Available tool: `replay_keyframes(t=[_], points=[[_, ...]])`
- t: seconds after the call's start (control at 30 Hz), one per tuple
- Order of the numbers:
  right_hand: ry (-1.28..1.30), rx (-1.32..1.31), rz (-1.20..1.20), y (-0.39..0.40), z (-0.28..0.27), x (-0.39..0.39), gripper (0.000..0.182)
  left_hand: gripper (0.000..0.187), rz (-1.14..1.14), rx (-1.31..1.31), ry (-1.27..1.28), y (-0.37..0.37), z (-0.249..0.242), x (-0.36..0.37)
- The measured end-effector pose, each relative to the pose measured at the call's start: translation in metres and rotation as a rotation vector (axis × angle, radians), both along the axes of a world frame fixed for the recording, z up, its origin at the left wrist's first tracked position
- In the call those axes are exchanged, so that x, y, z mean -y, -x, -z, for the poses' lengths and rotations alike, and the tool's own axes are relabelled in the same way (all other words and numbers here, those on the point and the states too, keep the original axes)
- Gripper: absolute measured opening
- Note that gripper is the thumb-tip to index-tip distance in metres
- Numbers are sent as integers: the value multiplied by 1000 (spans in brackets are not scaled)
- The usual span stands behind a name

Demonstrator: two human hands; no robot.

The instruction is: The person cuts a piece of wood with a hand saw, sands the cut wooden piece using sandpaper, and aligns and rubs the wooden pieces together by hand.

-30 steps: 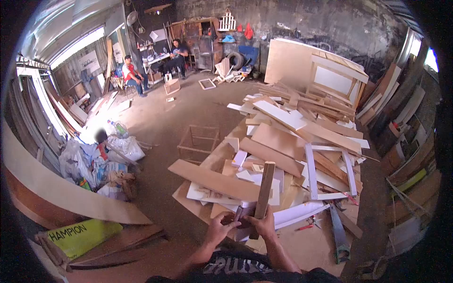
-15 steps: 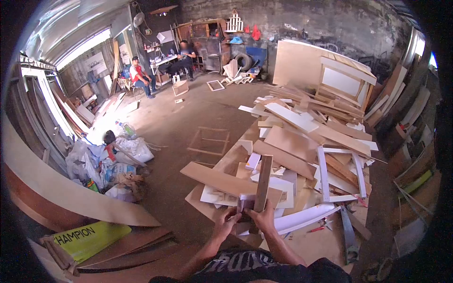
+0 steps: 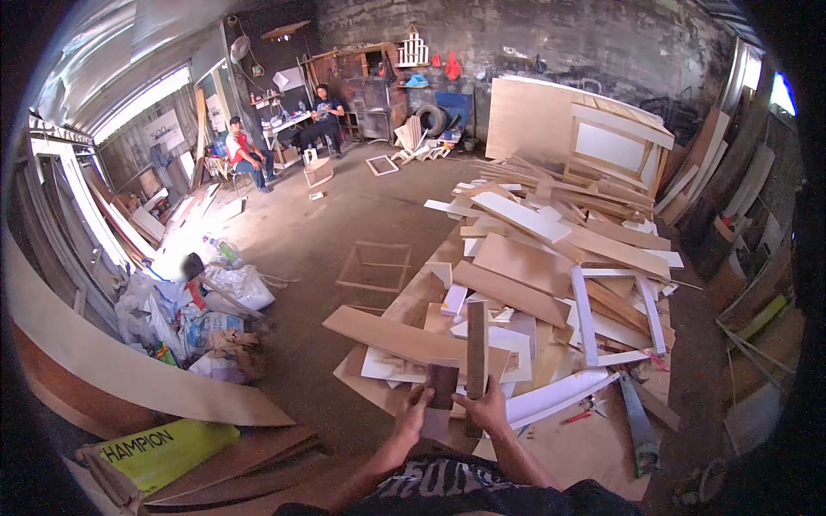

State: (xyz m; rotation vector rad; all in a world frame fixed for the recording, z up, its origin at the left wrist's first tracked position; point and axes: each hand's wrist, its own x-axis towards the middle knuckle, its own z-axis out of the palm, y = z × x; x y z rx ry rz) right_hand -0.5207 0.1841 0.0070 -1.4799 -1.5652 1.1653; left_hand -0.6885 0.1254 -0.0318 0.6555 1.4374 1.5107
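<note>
Left hand (image 3: 415, 414): I am viewing its thumb and fingers pinching a dark brown sheet (image 3: 443, 384). Right hand (image 3: 487, 408): grasping a wooden bar (image 3: 477, 346), which is standing upright just right of the sheet; whether its thumb is also touching the sheet, I cannot tell. Change: the sheet, half a second ago showing less of itself above the fingers, is now presenting a broad, flat face; I am judging this as leaving more surface available beside the bar. Location: both pieces are being held before the worktop (image 3: 544, 454), where a handsaw (image 3: 638, 423) is lying rightward.
</note>
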Motion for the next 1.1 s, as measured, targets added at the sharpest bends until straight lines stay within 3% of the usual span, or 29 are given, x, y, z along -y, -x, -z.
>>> replay_keyframes(t=[0.13,0.33,0.4,0.53,0.6,0.67,0.77,0.87,0.97,1.03,1.1], points=[[-5,-1,124,-28,12,0,73,57,164,33,55,-17,24,-17],[7,-65,281,-87,26,16,58,52,358,-81,249,-69,-17,-5],[-49,-109,350,-106,32,24,51,53,378,-117,225,-85,-8,-2],[-14,-131,409,-152,42,40,54,53,428,-338,214,-123,-5,3],[-11,-144,408,-177,41,50,55,51,417,-322,191,-148,39,3],[-22,-170,405,-198,32,52,55,46,438,-329,211,-171,51,2],[-49,-30,434,-230,26,57,55,46,407,-457,22,-208,30,12],[-106,-157,369,-268,51,50,58,47,438,-566,95,-237,23,18],[-50,-176,323,-297,53,53,59,47,551,-499,182,-261,31,23],[-81,45,318,-309,46,55,64,47,511,-503,153,-282,37,29],[-67,18,305,-321,23,61,71,47,475,-510,118,-303,44,29]])
